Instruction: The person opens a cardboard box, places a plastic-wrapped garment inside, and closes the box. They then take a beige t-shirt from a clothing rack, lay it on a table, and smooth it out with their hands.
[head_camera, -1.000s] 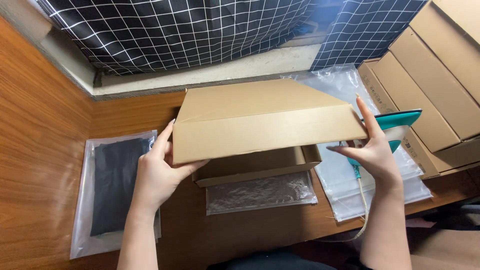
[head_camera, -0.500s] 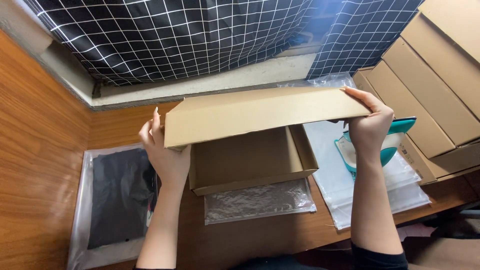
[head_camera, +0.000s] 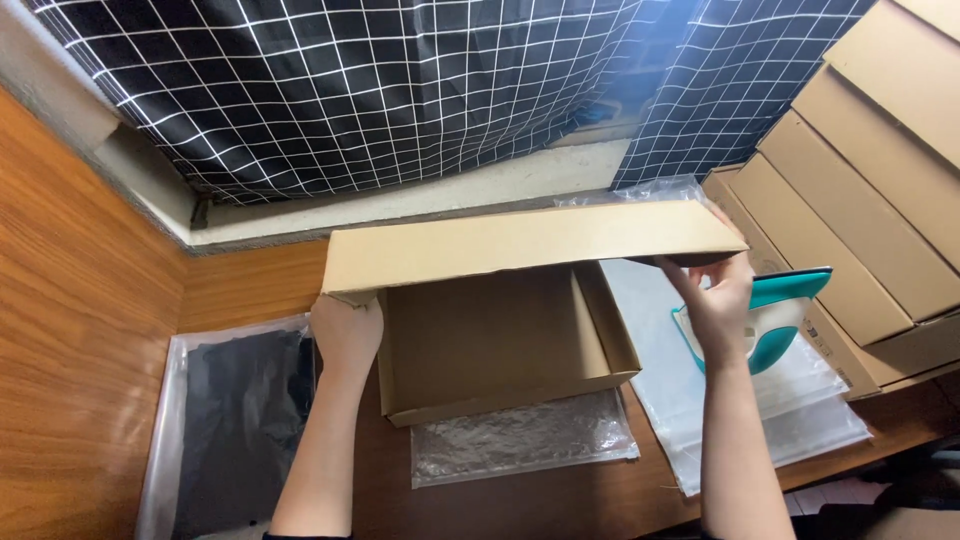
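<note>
A brown cardboard box (head_camera: 500, 345) sits open on the wooden table, with its long lid flap (head_camera: 520, 243) raised nearly level above it. My left hand (head_camera: 345, 330) grips the flap's left end from below, fingers hidden behind the cardboard. My right hand (head_camera: 722, 300) holds the flap's right end, thumb and fingers on its edge. The inside of the box looks bare from this angle. A clear plastic bag (head_camera: 522, 440) lies partly under the box's near edge.
A dark garment in a clear bag (head_camera: 235, 430) lies at the left. More clear bags (head_camera: 770, 410) and a teal tape dispenser (head_camera: 775, 320) lie at the right. Stacked flat cardboard boxes (head_camera: 860, 200) lean at the far right. A checked curtain (head_camera: 400, 90) hangs behind.
Both hands have swung the lid flap up and away, from tilted over the box to nearly level, which uncovers the box's inside. The view has shifted slightly lower.
</note>
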